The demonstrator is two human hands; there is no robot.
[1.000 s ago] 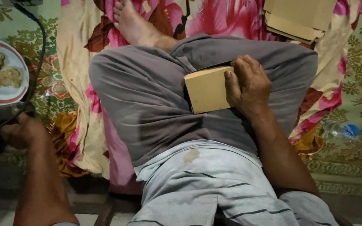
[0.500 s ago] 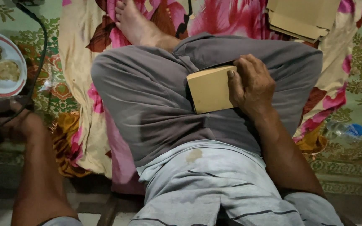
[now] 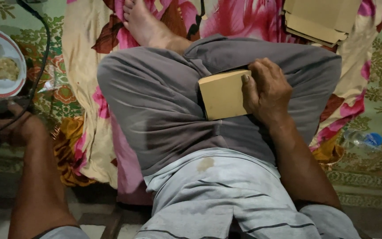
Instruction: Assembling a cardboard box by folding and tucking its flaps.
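My right hand (image 3: 266,90) grips a small tan cardboard box (image 3: 222,94) and presses it flat against my grey-trousered lap (image 3: 155,102). My bare foot (image 3: 144,24) rests on the flowered pink cloth (image 3: 235,17) ahead. My left hand (image 3: 16,128) is far out at the left, fingers curled around a dark object at the frame edge, close to a black cable (image 3: 40,62). What that dark object is cannot be made out.
A white plate with a red rim (image 3: 5,86) holding food sits at the far left. Flat folded cardboard pieces (image 3: 319,20) lie at the top right. A clear plastic bottle with a blue cap (image 3: 361,139) lies on the patterned green mat (image 3: 376,75) at the right.
The view has drifted slightly; my left hand has shifted a little on the dark object. My right hand still holds the box on my lap.
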